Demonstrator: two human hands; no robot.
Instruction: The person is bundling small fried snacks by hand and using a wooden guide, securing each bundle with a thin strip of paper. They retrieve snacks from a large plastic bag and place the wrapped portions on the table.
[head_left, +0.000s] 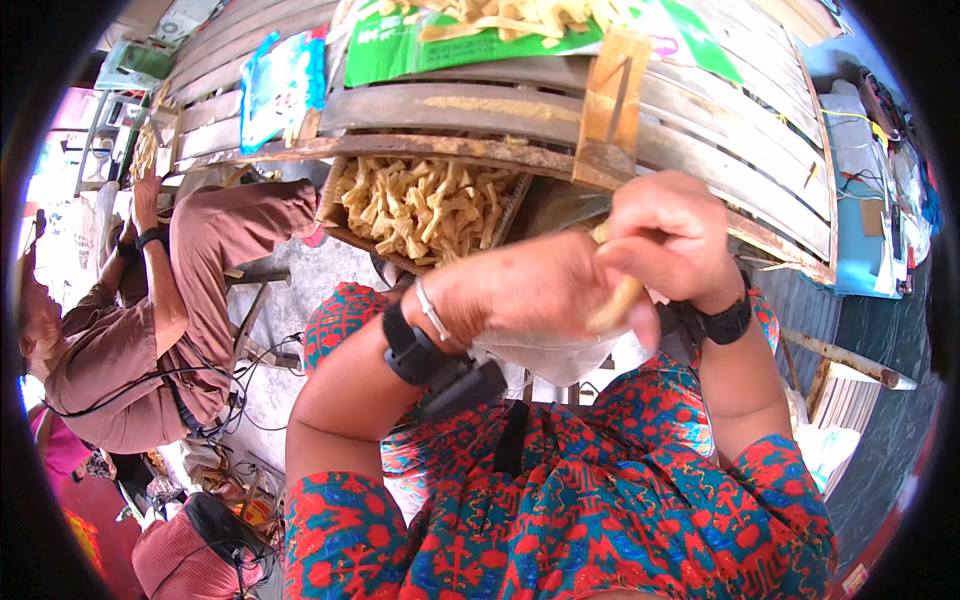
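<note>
My left hand (540, 289) and my right hand (671, 232) meet above my lap, with a pale yellow strip (616, 304) gripped between them. One rounded end of the strip sticks out below the fingers, and the rest is mostly hidden. Motion blurs the left hand. Beyond the hands, under the table edge, a cardboard box (375, 247) holds many pale knotted pieces (427, 202). Translucent plastic sheeting (555, 356) lies over my lap beneath the hands.
A slatted wooden table (712, 120) spans the front, with an upright-looking wooden piece (619, 90) at its edge. More strips (517, 19) lie on a green printed bag (397, 56). A blue-white packet (281, 94) is left of it. Another person (142, 330) sits at left near cables.
</note>
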